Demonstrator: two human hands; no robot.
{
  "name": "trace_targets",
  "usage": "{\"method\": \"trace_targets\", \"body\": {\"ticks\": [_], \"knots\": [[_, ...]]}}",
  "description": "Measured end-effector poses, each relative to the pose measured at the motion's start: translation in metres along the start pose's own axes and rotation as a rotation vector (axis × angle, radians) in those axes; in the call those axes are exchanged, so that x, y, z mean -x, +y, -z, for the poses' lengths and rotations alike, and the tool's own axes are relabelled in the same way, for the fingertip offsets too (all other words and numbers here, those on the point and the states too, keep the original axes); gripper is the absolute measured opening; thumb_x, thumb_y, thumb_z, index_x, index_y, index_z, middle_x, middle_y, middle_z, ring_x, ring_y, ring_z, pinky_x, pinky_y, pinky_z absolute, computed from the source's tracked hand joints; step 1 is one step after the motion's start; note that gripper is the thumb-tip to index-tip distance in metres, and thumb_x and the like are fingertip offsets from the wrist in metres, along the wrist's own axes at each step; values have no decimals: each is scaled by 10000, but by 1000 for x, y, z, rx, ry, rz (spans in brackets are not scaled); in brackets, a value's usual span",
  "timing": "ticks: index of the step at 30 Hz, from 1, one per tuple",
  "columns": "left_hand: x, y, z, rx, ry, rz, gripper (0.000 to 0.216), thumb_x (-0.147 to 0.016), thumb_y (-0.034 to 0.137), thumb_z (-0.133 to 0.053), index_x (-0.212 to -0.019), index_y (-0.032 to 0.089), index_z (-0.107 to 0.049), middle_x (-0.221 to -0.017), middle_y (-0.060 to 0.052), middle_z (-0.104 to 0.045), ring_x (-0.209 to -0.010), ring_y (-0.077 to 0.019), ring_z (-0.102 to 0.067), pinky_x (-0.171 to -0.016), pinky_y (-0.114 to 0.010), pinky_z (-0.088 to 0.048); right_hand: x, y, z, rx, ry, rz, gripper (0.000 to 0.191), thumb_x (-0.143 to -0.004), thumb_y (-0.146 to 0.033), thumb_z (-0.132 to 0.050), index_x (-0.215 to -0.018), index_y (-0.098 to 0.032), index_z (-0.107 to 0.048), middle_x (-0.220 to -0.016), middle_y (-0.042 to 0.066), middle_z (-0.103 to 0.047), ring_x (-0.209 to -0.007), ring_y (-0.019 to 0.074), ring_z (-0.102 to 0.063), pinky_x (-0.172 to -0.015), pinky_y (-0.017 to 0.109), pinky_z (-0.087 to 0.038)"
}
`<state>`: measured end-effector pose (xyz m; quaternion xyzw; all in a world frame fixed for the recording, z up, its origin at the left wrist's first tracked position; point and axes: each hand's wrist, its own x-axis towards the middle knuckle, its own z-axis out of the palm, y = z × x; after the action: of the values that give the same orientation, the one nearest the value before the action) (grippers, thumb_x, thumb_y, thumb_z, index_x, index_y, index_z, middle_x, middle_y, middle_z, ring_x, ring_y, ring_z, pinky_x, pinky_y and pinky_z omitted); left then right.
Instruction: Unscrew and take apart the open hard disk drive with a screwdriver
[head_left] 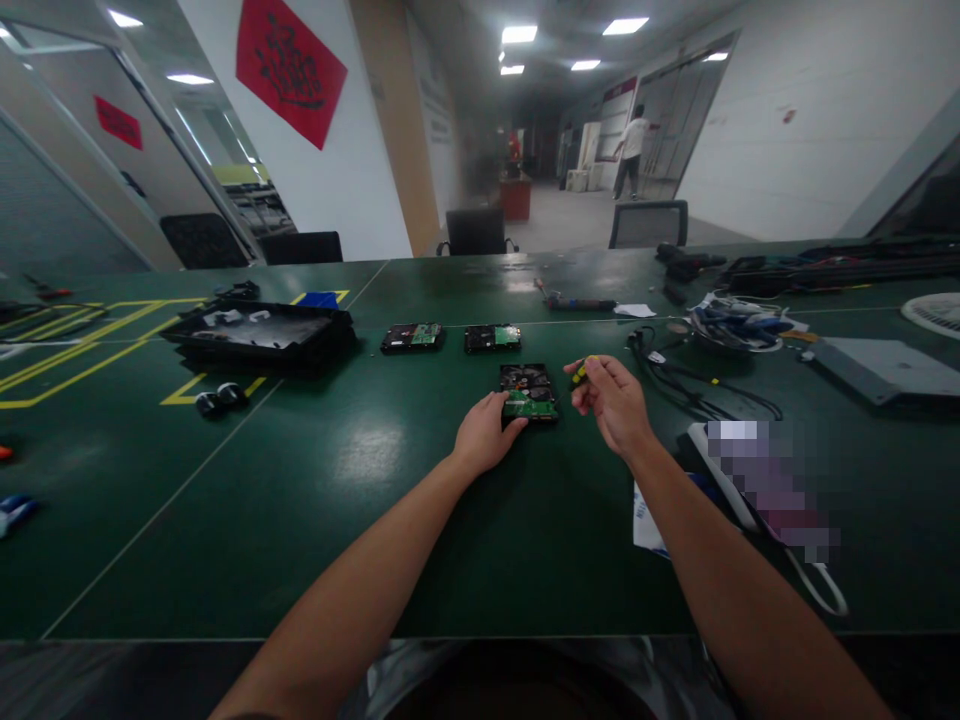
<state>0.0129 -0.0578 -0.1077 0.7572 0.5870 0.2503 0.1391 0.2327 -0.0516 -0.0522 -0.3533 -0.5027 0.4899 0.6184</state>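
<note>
A hard drive (529,388) lies circuit-board side up on the green table (360,470) in front of me. My left hand (486,432) rests on the drive's near left corner, fingers curled against its edge. Just right of the drive, my right hand (611,400) is closed on a small yellow-and-black screwdriver (581,372), its tip pointing toward the drive. Two more hard drives (412,337) (492,338) lie side by side farther back.
A black tray stack (259,337) sits at the left, with two small black parts (217,399) near it. Black cables (697,385), a bundle of wires (739,320) and a grey metal panel (877,368) lie at the right. Chairs line the far edge. A person stands down the corridor.
</note>
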Motion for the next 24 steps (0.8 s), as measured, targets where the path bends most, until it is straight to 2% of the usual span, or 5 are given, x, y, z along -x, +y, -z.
{"method": "trace_targets", "body": {"ticks": [4,8,11,18,24], "knots": [[0,1,0,-2,6,-5,588,-944,485,-606,-1434,171,-527,-1448,-145,-591,-1362,-295,-539,-1140,-416,-431,0,1,-1,-73,-1,-10,354,-897,-590,-652,-989,-249,-626,-1017,37,-730,-575,111,-624,-474,249,-489],[0,0,-1,-1,-7,0,594,-943,477,-607,-1450,181,-512,-1458,-127,-592,-1398,-296,-506,-1158,-418,-415,-1,0,1,-13,-1,-22,389,-892,-583,-659,-1101,-256,-678,-964,32,-721,-527,89,-572,-395,214,-389],[0,-1,-1,-6,-4,-1,588,-948,484,-598,-1445,180,-517,-1460,-128,-591,-1403,-297,-502,-1156,-418,-418,-1,0,1,21,13,-18,357,-873,-550,-701,-1049,-240,-706,-908,25,-709,-505,74,-544,-374,204,-336],[0,1,-1,-5,-8,11,600,-943,493,-606,-1445,176,-519,-1464,-144,-585,-1403,-299,-503,-1154,-427,-419,0,0,-1,-59,-3,-25,329,-902,-556,-664,-958,-232,-650,-1000,49,-743,-567,108,-625,-448,235,-444],[0,0,0,1,0,-4,597,-948,491,-601,-1444,168,-520,-1459,-137,-590,-1400,-298,-503,-1156,-423,-418,0,-1,1,-5,-13,-21,356,-914,-542,-651,-1093,-241,-711,-899,33,-719,-519,81,-535,-392,211,-334]]}}
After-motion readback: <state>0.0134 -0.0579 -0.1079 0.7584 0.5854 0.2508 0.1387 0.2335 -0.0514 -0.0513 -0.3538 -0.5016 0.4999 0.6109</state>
